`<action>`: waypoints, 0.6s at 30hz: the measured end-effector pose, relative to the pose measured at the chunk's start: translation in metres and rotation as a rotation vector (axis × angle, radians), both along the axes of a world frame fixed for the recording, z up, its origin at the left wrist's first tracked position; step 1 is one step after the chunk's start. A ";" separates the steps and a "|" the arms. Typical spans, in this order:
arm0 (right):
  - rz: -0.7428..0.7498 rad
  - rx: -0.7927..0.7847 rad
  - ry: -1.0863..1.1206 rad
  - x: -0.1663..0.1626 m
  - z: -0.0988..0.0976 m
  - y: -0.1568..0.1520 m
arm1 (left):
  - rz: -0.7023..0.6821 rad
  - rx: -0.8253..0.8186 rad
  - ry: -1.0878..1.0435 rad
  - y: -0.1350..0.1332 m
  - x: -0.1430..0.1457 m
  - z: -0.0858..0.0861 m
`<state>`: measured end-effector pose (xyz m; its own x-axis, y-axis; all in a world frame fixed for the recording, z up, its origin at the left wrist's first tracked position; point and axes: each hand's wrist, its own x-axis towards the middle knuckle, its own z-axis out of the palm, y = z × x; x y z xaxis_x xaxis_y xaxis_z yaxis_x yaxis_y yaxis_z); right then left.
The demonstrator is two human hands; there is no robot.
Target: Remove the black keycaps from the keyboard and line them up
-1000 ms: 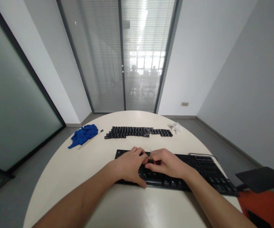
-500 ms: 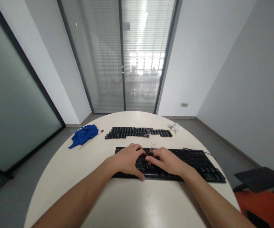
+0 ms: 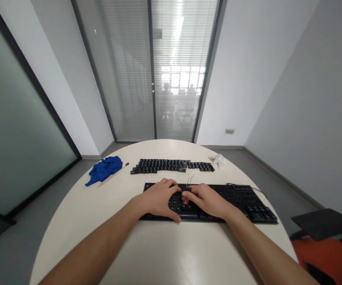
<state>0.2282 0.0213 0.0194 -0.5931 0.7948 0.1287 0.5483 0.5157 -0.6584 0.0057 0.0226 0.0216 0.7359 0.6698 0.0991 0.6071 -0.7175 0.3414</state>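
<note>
A black keyboard (image 3: pixel 227 194) lies across the table with many keycaps off its main section. My left hand (image 3: pixel 160 200) spans its left part, thumb at the front edge and fingers toward the back edge, holding it. Over the keyboard, just right of that hand, my right hand (image 3: pixel 205 200) pinches a keycap puller (image 3: pixel 186 189) with a black body. Two thin wire prongs stick up from the puller. My fingers partly hide its lower end, so I cannot tell whether it touches a key.
Behind the keyboard, loose black keycaps (image 3: pixel 163 165) lie in rows. A blue cloth (image 3: pixel 105 169) and a thin brush (image 3: pixel 114 175) are at the left. Crumpled white tissue (image 3: pixel 218 160) sits at the back right. An orange-and-black chair (image 3: pixel 325 253) stands beside the round table (image 3: pixel 159 253).
The keyboard's right end has shifted slightly back and left. My right hand has tilted the puller a little, its wires now standing more upright. My left hand has barely moved.
</note>
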 end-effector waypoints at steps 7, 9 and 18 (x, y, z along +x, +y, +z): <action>-0.036 -0.104 0.160 0.002 -0.009 0.007 | -0.007 -0.021 -0.018 -0.003 0.000 0.004; -0.055 -0.118 0.182 0.002 -0.012 0.008 | -0.005 -0.037 -0.027 -0.002 0.000 0.006; -0.178 -0.058 0.328 0.005 -0.014 0.015 | 0.143 -0.141 -0.314 0.010 0.004 -0.001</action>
<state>0.2328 0.0366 0.0055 -0.3799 0.8931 0.2408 0.3810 0.3883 -0.8391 0.0099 0.0328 0.0211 0.5824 0.7867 0.2048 0.5476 -0.5658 0.6164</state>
